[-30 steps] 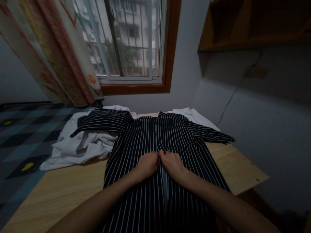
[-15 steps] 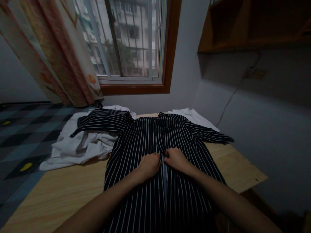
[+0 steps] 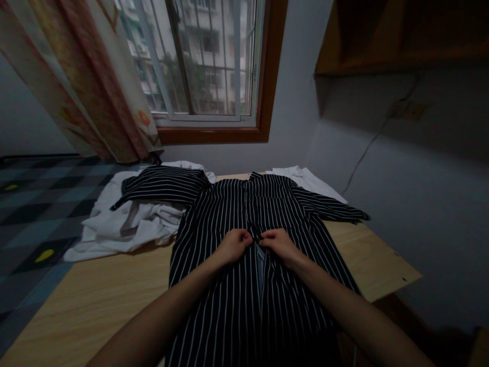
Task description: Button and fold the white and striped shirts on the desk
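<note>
A black shirt with thin white stripes (image 3: 229, 214) lies flat, front up, on a light wooden table (image 3: 95, 300), collar toward the window. My left hand (image 3: 233, 245) pinches the left edge of the shirt's front opening at mid-chest. My right hand (image 3: 278, 243) pinches the right edge just opposite. The two hands nearly touch at the placket. Below them the front stands slightly apart and shows a paler lining.
A crumpled white garment (image 3: 122, 229) lies on the table's left, under the striped left sleeve. Another white garment (image 3: 305, 181) sits at the far right corner. A window and patterned curtain (image 3: 95, 81) stand behind; a wooden shelf (image 3: 382, 41) hangs upper right.
Both hands have slid up the shirt's front opening, away from me toward the collar, staying closed on the two edges. The view shifted slightly.
</note>
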`<state>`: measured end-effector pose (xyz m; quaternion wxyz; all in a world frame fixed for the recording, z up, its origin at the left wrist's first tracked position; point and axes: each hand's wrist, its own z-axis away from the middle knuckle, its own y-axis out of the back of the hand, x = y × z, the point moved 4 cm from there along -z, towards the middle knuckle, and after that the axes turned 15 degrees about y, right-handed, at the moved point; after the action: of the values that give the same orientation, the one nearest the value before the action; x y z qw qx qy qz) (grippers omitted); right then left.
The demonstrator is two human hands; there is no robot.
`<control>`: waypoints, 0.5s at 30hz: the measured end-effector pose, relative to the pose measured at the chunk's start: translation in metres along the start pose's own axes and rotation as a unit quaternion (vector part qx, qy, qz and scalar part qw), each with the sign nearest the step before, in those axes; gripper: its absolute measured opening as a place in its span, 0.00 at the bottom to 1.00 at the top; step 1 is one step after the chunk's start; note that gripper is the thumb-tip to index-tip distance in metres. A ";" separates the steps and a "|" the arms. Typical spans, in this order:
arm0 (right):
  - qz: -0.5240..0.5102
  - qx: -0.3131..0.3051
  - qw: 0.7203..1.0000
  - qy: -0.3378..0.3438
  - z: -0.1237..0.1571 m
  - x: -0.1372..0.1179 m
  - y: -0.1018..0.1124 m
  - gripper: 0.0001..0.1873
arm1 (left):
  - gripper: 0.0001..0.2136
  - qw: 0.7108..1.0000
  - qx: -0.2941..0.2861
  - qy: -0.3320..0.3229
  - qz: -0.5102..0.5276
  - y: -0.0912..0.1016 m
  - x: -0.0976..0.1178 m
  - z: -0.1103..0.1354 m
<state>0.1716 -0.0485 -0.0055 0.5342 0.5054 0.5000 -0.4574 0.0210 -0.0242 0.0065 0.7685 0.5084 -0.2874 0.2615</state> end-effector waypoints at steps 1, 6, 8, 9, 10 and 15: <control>0.003 0.009 1.000 0.003 -0.001 0.000 0.000 0.03 | 0.07 1.000 -0.008 0.005 0.010 0.001 0.000 0.000; 0.010 0.060 0.998 0.032 -0.004 -0.001 -0.002 0.05 | 0.08 0.997 -0.030 0.035 0.062 0.005 0.001 0.003; 0.006 0.079 0.996 0.037 -0.004 -0.001 -0.003 0.08 | 0.08 0.995 -0.037 0.046 0.079 0.006 0.001 0.004; 0.000 0.084 0.996 0.037 -0.004 -0.001 -0.004 0.08 | 0.07 0.994 -0.041 0.050 0.085 0.006 0.001 0.004; -0.008 0.086 0.996 0.036 -0.003 0.000 -0.005 0.08 | 0.07 0.993 -0.046 0.054 0.090 0.006 0.000 0.004; -0.057 0.083 0.994 0.030 -0.001 0.005 -0.009 0.11 | 0.07 0.990 -0.053 0.058 0.119 0.004 -0.004 0.000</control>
<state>0.1633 -0.0484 -0.0116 0.4483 0.5322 0.5043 -0.5114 0.0159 -0.0234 0.0064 0.7732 0.4130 -0.3141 0.3646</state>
